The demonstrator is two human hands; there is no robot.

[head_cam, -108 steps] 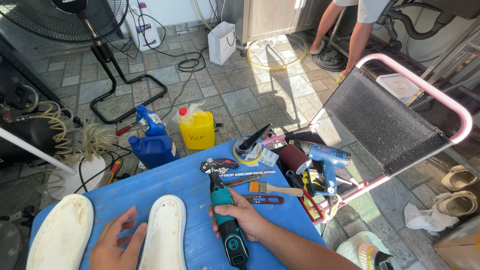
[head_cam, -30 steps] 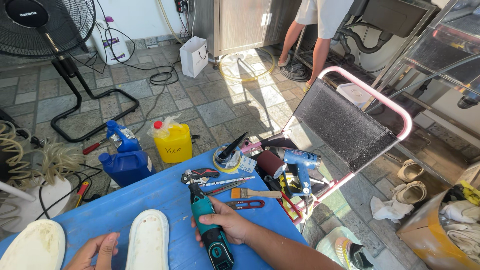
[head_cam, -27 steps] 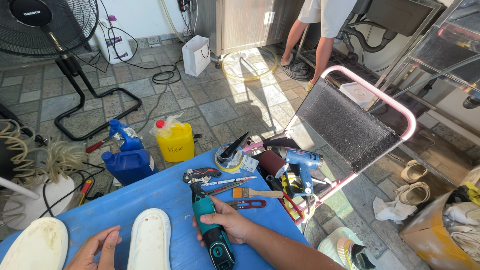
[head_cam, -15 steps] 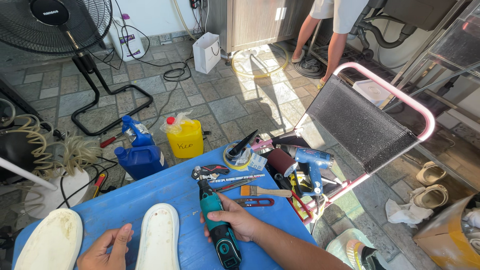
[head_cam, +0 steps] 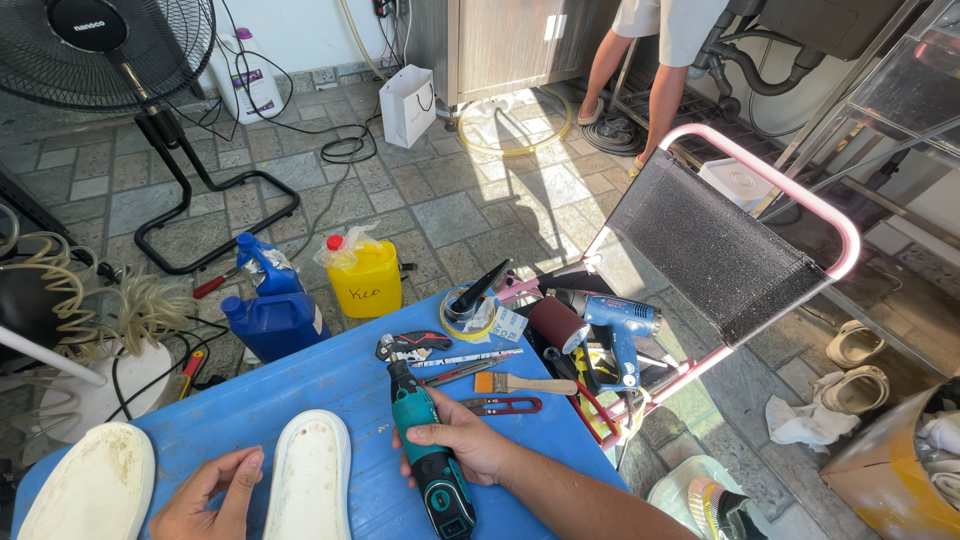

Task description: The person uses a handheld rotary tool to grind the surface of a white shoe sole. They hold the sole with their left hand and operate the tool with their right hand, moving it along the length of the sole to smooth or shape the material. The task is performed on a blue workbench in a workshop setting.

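At the near edge of the blue bench, the right hand wraps its fingers around a teal and black cordless rotary tool, which lies flat on the bench top with its nose pointing toward the far edge. The left hand rests beside it with loosely spread fingers, gripping nothing, its fingertips touching the side of a white shoe sole. A second white sole lies at the bench's near left corner.

Just beyond the tool's nose sit red-handled pliers, a thin metal blade, a small paintbrush and a red-handled cutter. At the far right corner a roll of yellow tape holds a black nozzle.

Off the right edge, a blue heat gun lies on a pink-framed folding chair. On the tiled floor past the far edge stand a yellow jug and two blue bottles, with a black standing fan farther back. Another person's bare legs stand farthest away.
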